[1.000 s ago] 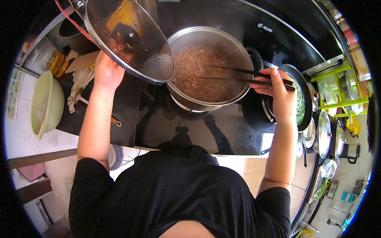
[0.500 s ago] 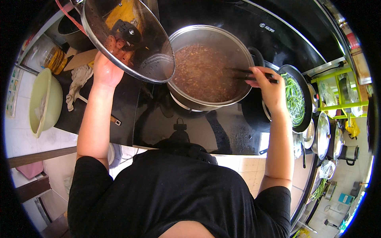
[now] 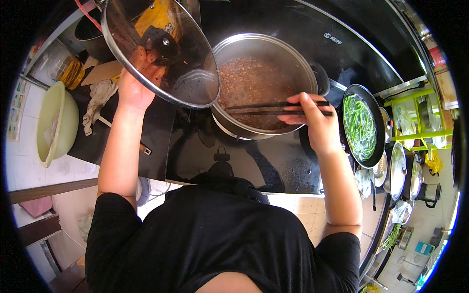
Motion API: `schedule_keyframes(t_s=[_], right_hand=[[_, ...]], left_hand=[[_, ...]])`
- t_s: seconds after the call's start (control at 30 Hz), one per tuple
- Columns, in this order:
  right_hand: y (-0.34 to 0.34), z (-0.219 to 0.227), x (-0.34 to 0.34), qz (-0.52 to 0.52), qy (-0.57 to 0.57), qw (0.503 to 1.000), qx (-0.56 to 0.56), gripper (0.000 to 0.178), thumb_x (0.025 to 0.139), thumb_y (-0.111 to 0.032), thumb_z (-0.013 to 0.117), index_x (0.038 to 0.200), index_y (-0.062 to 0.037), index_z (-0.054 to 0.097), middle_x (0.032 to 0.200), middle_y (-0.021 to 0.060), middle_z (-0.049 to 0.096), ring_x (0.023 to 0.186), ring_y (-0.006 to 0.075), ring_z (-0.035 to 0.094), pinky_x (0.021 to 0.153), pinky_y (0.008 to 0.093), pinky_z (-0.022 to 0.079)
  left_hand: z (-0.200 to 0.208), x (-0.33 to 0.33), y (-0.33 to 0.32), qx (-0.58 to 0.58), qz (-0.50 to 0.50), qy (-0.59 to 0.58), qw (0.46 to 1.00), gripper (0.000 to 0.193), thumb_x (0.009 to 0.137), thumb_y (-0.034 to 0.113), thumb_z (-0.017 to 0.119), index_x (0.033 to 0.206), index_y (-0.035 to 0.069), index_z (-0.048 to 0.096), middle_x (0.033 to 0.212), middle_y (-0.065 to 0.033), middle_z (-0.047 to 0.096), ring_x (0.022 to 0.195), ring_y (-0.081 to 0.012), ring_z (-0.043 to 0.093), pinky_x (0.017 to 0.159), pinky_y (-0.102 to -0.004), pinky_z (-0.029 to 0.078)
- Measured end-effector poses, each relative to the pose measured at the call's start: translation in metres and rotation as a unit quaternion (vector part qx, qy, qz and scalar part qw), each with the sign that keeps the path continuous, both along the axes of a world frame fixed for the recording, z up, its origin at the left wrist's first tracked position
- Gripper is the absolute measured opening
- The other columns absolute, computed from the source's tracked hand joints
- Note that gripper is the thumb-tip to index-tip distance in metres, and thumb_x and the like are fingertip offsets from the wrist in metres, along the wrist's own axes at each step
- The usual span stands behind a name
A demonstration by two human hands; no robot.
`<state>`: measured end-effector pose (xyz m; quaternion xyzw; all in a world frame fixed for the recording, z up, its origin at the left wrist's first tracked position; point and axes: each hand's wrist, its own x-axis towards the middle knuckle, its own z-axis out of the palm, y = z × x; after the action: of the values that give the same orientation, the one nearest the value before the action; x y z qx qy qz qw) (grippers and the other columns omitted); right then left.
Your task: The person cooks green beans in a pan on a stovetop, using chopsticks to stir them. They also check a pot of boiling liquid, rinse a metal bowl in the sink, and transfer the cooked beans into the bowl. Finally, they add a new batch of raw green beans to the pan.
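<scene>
Head view:

1. Chopsticks (image 3: 259, 105), one pair, black. Pinched in the right hand (image 3: 320, 124), fingers pressed together on the butt ends. Long axis runs from the grip toward nine o'clock; tips lie inside the pot, by its eight-o'clock wall.
2. Pot (image 3: 254, 46), deep, steel. Lies to the ten o'clock of the right hand, which is the nearer one, its fingers over the four-o'clock rim. Contents: brown stew (image 3: 251, 80), steaming.
3. Lid (image 3: 190, 58), glass, tilted, at the pot's ten o'clock; long axis eleven to five. Left hand (image 3: 137, 88) behind it; through the misted glass, the fingers seem closed round the knob (image 3: 166, 42).
4. Pan (image 3: 380, 129), black, at the pot's four o'clock. Contents: greens (image 3: 359, 122).
5. Basin (image 3: 68, 117), pale green, between eight and nine o'clock of the pot. Contents: a pale item.
</scene>
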<state>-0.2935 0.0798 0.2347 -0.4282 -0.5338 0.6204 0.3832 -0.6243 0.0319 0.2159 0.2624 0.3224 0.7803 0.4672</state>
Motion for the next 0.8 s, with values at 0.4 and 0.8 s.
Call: schedule_keyframes(t_s=[0.4,0.8], right_hand=[[-0.038,-0.039,0.049,-0.174,0.158,0.970,-0.060,0.035,0.092,-0.031,0.046,0.095,0.0026,0.054,0.081,0.0193,0.062,0.065,0.0288,0.065,0.057,0.0320,0.055],[-0.056,-0.046,0.078,-0.199,0.326,0.924,-0.020,0.033,0.094,-0.034,0.043,0.093,-0.0040,0.056,0.079,0.0144,0.065,0.065,0.0264,0.064,0.063,0.0357,0.052]], left_hand=[[-0.012,-0.012,0.010,0.007,0.005,0.002,1.000,0.029,0.092,0.029,0.049,0.112,0.008,0.050,0.105,-0.0079,0.055,0.088,-0.0168,0.051,0.061,-0.0255,0.039],[-0.014,-0.019,0.009,-0.018,0.006,-0.009,1.000,0.036,0.090,0.025,0.053,0.118,0.005,0.047,0.113,-0.0120,0.055,0.110,-0.0275,0.050,0.094,-0.0461,0.039]])
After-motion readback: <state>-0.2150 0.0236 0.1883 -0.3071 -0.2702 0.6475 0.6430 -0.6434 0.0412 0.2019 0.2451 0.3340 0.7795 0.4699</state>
